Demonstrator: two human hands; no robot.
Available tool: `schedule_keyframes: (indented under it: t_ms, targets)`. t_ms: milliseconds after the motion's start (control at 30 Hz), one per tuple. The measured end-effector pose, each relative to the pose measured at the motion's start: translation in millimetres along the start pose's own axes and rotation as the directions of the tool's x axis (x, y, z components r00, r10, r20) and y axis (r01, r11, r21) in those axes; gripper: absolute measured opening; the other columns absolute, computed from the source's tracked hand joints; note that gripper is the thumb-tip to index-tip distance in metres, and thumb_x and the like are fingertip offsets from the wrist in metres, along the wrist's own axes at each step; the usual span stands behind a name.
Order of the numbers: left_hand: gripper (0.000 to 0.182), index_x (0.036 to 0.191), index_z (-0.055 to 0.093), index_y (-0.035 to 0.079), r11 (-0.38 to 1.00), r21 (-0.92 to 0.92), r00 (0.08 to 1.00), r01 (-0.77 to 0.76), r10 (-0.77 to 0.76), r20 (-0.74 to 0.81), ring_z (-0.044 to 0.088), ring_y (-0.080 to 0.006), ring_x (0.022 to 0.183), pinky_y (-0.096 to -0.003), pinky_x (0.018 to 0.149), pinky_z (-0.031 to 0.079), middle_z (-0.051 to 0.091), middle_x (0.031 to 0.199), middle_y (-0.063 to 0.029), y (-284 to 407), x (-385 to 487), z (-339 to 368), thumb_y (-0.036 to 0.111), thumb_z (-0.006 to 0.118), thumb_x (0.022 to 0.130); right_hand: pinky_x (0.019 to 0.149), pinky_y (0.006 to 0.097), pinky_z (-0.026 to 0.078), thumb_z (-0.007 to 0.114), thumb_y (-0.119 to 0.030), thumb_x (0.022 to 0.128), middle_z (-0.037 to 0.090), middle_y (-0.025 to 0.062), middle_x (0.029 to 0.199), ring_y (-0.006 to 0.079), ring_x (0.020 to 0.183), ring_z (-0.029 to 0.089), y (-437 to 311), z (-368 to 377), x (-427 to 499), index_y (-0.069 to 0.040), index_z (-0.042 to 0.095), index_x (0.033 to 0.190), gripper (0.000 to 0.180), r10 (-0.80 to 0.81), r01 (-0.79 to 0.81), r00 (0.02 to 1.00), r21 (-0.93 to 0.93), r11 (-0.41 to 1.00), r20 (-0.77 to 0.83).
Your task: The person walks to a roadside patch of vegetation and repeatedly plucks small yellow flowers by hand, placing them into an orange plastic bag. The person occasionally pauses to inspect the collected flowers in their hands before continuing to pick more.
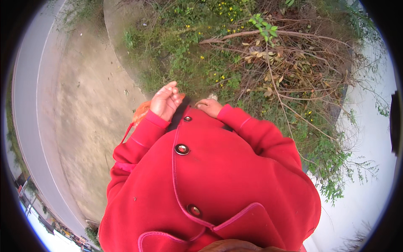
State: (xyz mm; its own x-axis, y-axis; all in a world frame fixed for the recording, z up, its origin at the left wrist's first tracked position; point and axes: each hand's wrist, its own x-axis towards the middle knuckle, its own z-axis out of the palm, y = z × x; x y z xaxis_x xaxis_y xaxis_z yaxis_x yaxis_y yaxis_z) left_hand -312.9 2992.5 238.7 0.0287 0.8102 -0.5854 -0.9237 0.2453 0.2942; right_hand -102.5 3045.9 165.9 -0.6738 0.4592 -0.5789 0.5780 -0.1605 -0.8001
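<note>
My left hand (pixel 165 100) is raised in front of the coat with the palm partly turned up and the fingers bent. An orange plastic bag (pixel 141 114) shows behind its wrist, and a bit of orange appears past the fingertips. Whether the fingers hold any of it is unclear. My right hand (pixel 209 106) rests close to the lower front of the red coat (pixel 233 163), fingers bent. Its palm is hidden, and a small pale object (pixel 213 96) shows just beyond it. Large dark-rimmed buttons (pixel 182 149) run down the coat front.
Cut branches (pixel 292 67) with dry leaves lie heaped ahead to the right. Green weeds (pixel 176 47) with yellow flowers grow in front. At left are bare sandy ground (pixel 85 104) and a paved road (pixel 30 88). A white wall (pixel 362 151) stands at right.
</note>
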Motion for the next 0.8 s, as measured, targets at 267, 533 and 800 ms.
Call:
schedule_keyframes:
  t_ms: [267,533,800]
  targets:
    - [0.018,0.104,0.052,0.001,0.999,-0.034,0.998,-0.019,0.017,-0.056,0.048,-0.0129,0.066,-0.0272,0.059,0.043,0.052,0.08,-0.0044,55.9,-2.5,-34.3,0.013,0.046,0.091,0.078,0.0308,0.046,0.051,-0.023,0.083,0.065,0.0113,0.088,0.0218,0.084,0.061,13.5,42.4,38.2,-0.002,0.063,0.098,0.028,0.064,-0.064,0.998,0.02,0.998,-0.003]
    - [0.02,0.107,0.048,0.003,1.0,0.001,0.999,-0.009,0.009,-0.042,0.045,-0.0109,0.066,-0.0251,0.06,0.041,0.048,0.082,-0.0024,48.1,2.8,-23.7,0.015,0.044,0.092,0.069,0.0284,0.049,0.049,-0.024,0.086,0.065,0.0067,0.088,0.0158,0.078,0.061,52.7,26.1,28.2,-0.004,0.061,0.104,0.029,0.328,-0.328,0.944,0.128,0.936,0.016]
    - [0.02,0.107,0.049,0.003,0.998,0.024,0.998,-0.056,0.056,-0.007,0.045,-0.0118,0.067,-0.0257,0.061,0.041,0.048,0.082,-0.0024,23.7,3.2,-7.9,0.014,0.045,0.092,0.055,0.0252,0.045,0.05,-0.023,0.085,0.062,0.0039,0.083,0.0116,0.067,0.057,105.3,-7.6,-10.9,-0.004,0.06,0.104,0.028,0.484,-0.465,0.873,0.202,0.862,-0.054]
